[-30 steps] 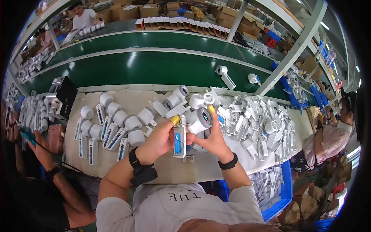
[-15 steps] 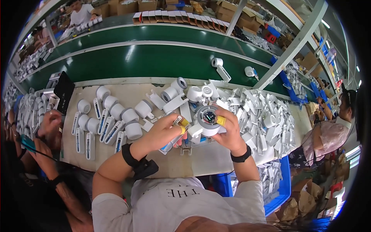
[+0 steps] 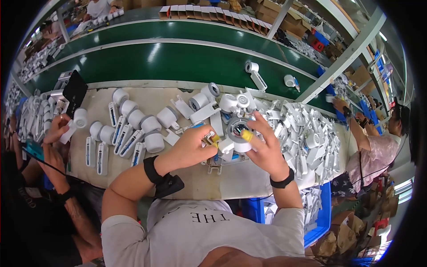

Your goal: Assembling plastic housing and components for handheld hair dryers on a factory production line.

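A white handheld fan head (image 3: 240,143) with a grey rim and an open round end sits between my two hands above the table. My left hand (image 3: 195,144) is closed at its neck side, on a white handle part mostly hidden by the fingers. Yellow wrapping shows at the left fingertips. My right hand (image 3: 267,151) holds the head's right side. Its yellow-wrapped finger reaches over the rim, while another finger is raised off it. Small wires or parts show inside the head, too blurred to make out. Below it on the table lies a white bracket-like piece (image 3: 214,169).
Fan bodies (image 3: 154,141) with round heads and blue-striped handles lie to the left. White casings (image 3: 307,147) pile up at right, above a blue bin (image 3: 327,218). Beyond runs a green conveyor (image 3: 191,66). Co-workers sit on both sides; one's hand (image 3: 58,128) holds a fan part.
One right finger has lifted off the fan head, and the yellow-wrapped one has moved inward over its opening. At left, a co-worker's hand now holds a white fan part.
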`<action>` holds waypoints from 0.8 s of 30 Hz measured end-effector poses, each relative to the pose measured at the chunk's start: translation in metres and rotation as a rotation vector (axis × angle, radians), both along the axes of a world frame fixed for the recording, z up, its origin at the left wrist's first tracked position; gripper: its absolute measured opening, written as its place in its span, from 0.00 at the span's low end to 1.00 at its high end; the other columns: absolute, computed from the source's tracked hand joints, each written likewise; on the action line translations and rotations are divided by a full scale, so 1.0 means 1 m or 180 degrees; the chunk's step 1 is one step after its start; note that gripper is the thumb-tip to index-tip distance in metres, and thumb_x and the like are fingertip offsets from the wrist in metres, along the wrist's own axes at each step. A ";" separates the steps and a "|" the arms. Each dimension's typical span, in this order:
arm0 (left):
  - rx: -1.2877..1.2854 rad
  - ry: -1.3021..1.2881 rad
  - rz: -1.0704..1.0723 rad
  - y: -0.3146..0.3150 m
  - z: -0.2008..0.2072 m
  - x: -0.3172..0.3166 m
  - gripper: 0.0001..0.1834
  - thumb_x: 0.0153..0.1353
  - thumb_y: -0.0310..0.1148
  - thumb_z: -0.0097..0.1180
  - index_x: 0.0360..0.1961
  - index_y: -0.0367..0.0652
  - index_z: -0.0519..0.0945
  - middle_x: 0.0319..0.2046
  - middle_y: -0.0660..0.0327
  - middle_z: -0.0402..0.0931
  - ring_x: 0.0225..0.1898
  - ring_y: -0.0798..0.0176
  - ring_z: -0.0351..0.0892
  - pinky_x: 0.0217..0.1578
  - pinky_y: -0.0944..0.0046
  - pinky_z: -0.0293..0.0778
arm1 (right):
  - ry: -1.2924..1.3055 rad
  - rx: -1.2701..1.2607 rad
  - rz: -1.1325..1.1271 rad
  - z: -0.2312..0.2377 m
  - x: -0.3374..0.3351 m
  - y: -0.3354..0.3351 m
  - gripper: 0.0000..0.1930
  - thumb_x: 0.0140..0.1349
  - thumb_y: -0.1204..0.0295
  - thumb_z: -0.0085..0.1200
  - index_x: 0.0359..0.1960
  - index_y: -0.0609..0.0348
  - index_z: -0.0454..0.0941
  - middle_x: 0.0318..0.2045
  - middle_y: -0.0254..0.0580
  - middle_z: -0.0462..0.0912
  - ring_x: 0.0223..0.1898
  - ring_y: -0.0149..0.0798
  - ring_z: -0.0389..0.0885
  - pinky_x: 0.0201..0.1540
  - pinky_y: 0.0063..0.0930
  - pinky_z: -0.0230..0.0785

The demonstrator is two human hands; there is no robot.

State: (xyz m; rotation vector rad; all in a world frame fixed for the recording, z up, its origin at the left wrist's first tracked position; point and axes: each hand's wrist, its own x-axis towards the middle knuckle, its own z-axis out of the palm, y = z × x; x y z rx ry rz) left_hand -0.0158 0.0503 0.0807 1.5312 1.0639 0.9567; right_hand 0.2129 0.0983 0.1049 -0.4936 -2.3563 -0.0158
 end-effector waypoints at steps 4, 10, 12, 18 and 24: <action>0.0581 0.0434 -0.0045 0.007 -0.009 -0.007 0.14 0.47 0.28 0.54 0.35 0.35 0.70 0.22 0.61 0.75 0.23 0.72 0.74 0.23 0.69 0.69 | 0.0568 -0.2754 0.0657 0.013 0.000 0.006 0.31 0.44 0.74 0.64 0.53 0.55 0.67 0.50 0.46 0.68 0.53 0.44 0.69 0.54 0.34 0.63; 0.0575 0.1044 -0.0138 0.009 -0.010 0.001 0.15 0.45 0.31 0.56 0.34 0.35 0.70 0.23 0.53 0.75 0.24 0.60 0.77 0.25 0.64 0.70 | -0.0524 -0.2383 0.0650 0.043 -0.012 0.017 0.21 0.53 0.69 0.58 0.50 0.56 0.73 0.47 0.47 0.70 0.49 0.44 0.71 0.49 0.31 0.65; 0.0519 0.0980 -0.0039 0.008 -0.007 0.002 0.17 0.44 0.34 0.55 0.35 0.35 0.70 0.21 0.50 0.74 0.22 0.52 0.76 0.25 0.60 0.70 | -0.0583 -0.2428 0.0498 0.046 -0.016 0.013 0.20 0.53 0.69 0.58 0.49 0.55 0.73 0.46 0.47 0.70 0.48 0.45 0.71 0.49 0.31 0.65; 0.0880 0.0918 -0.0053 0.003 -0.018 0.017 0.16 0.43 0.31 0.57 0.33 0.35 0.70 0.22 0.49 0.74 0.25 0.51 0.76 0.26 0.60 0.70 | -0.0475 -0.2024 0.0332 0.024 -0.014 0.012 0.19 0.54 0.67 0.56 0.48 0.53 0.73 0.42 0.47 0.71 0.42 0.47 0.72 0.45 0.32 0.66; -0.0407 0.0288 -0.0538 -0.013 -0.025 0.008 0.13 0.50 0.29 0.52 0.37 0.35 0.70 0.23 0.58 0.75 0.22 0.68 0.74 0.23 0.67 0.69 | 0.0258 -0.2407 0.0665 -0.019 -0.009 0.001 0.18 0.56 0.66 0.55 0.49 0.54 0.71 0.40 0.44 0.73 0.43 0.46 0.72 0.46 0.32 0.65</action>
